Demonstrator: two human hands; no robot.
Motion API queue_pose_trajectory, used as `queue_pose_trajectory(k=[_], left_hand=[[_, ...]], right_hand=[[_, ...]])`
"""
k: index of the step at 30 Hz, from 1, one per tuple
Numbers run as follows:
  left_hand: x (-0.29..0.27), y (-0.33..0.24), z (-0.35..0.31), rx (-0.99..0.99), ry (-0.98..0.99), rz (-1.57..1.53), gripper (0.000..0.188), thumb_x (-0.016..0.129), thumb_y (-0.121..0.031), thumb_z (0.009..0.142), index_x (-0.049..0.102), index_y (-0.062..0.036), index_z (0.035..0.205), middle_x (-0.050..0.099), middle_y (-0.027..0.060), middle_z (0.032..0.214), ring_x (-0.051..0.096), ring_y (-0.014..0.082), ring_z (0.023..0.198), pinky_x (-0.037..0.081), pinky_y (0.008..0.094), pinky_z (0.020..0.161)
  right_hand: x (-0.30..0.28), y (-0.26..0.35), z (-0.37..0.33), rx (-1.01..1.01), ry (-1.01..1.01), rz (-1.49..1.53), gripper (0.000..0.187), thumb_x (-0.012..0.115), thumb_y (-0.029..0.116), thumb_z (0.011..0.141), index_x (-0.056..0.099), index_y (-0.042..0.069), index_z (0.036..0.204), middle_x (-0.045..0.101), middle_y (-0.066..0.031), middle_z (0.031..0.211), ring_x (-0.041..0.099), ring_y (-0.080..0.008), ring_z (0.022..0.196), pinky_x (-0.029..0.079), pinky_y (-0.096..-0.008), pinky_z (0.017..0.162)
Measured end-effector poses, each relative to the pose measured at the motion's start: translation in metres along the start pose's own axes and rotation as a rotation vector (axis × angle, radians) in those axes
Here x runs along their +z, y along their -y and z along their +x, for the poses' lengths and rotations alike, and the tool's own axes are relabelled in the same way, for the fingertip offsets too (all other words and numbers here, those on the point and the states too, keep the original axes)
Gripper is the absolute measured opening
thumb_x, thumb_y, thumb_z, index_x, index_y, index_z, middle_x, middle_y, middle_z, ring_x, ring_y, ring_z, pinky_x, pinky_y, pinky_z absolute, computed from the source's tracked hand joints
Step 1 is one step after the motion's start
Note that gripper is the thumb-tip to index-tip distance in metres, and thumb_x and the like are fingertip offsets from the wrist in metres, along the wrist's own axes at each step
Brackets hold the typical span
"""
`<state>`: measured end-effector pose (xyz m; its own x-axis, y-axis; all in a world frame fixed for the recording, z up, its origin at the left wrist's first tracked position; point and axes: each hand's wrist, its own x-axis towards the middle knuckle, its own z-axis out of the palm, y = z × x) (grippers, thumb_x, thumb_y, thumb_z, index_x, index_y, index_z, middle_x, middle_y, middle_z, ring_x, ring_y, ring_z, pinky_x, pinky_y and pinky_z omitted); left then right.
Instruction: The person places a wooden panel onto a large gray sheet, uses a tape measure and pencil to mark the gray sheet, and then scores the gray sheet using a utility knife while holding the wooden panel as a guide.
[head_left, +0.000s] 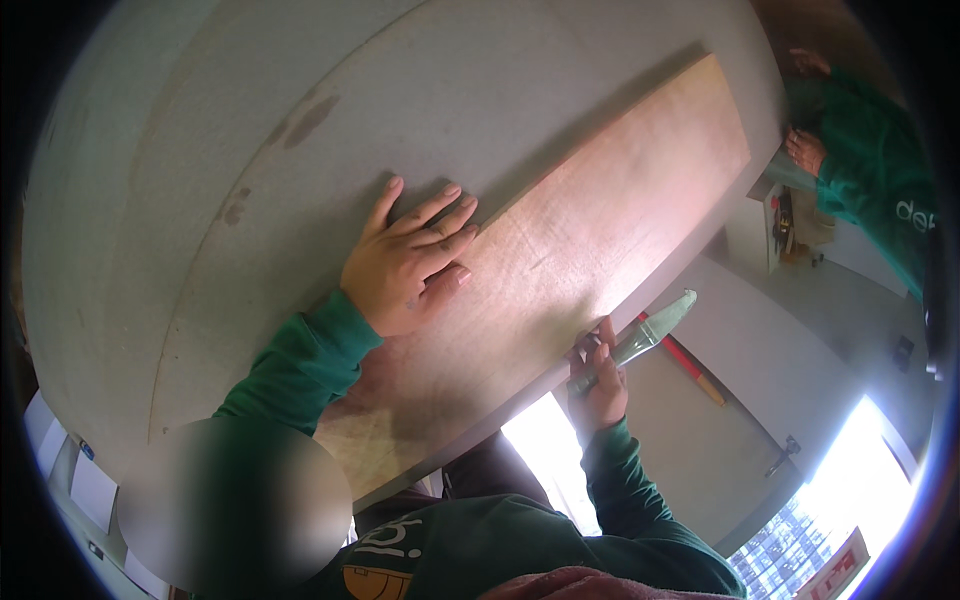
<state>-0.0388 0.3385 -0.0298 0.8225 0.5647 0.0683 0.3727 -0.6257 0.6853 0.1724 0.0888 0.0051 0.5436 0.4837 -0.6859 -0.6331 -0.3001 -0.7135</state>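
Observation:
A long reddish-tan wooden board (600, 200) lies slantwise on a large grey tabletop (250, 90). My left hand (410, 260) rests flat with its fingers spread at the board's far-left edge, fingertips over or against that edge. Close to the board's near right edge, my right hand (600, 385) is closed round the handle of what looks like a putty knife (655, 328). Its broad, pale greenish blade points up and to the right, beyond the edge. Whether the right fingers also touch the board, I cannot tell.
A red-and-tan stick-like tool (695, 372) lies on a lower pale surface (690, 430) to the right. At the upper right, another person's green sleeves (870, 180) and hands reach the table's edge. A shelf with small tools (783, 225) stands below them.

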Motion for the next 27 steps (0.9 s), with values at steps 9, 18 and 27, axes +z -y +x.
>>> queue_pose_trajectory(k=[9, 18, 27], left_hand=[[0.005, 0.000, 0.005, -0.003, 0.002, -0.025, 0.038, 0.061, -0.027, 0.089, 0.067, -0.0019, 0.117, 0.057, 0.0099, 0.138, 0.041, 0.0241, 0.138, 0.010, 0.0546, 0.117], [0.001, 0.000, 0.002, 0.006, 0.021, 0.002, 0.034, 0.063, -0.026, 0.089, 0.065, -0.0063, 0.117, 0.057, 0.0047, 0.137, 0.040, 0.0204, 0.138, 0.014, 0.0559, 0.117], [0.009, -0.003, 0.007, 0.017, 0.029, -0.024, 0.037, 0.062, -0.027, 0.088, 0.067, -0.0026, 0.115, 0.057, 0.0089, 0.137, 0.042, 0.0249, 0.138, 0.011, 0.0558, 0.116]], right_hand=[[-0.004, 0.003, 0.005, -0.013, 0.001, 0.025, 0.055, 0.065, 0.018, 0.090, 0.047, 0.000, 0.139, 0.051, -0.0044, 0.116, 0.051, -0.0186, 0.108, 0.045, -0.0380, 0.093], [0.001, 0.001, 0.001, -0.026, 0.014, 0.044, 0.054, 0.065, 0.014, 0.089, 0.049, 0.000, 0.138, 0.052, -0.0044, 0.115, 0.052, -0.0191, 0.106, 0.045, -0.0388, 0.093], [-0.009, 0.002, 0.002, -0.030, 0.006, 0.038, 0.055, 0.065, 0.014, 0.088, 0.048, 0.000, 0.139, 0.052, -0.0044, 0.113, 0.053, -0.0194, 0.104, 0.045, -0.0380, 0.092]])
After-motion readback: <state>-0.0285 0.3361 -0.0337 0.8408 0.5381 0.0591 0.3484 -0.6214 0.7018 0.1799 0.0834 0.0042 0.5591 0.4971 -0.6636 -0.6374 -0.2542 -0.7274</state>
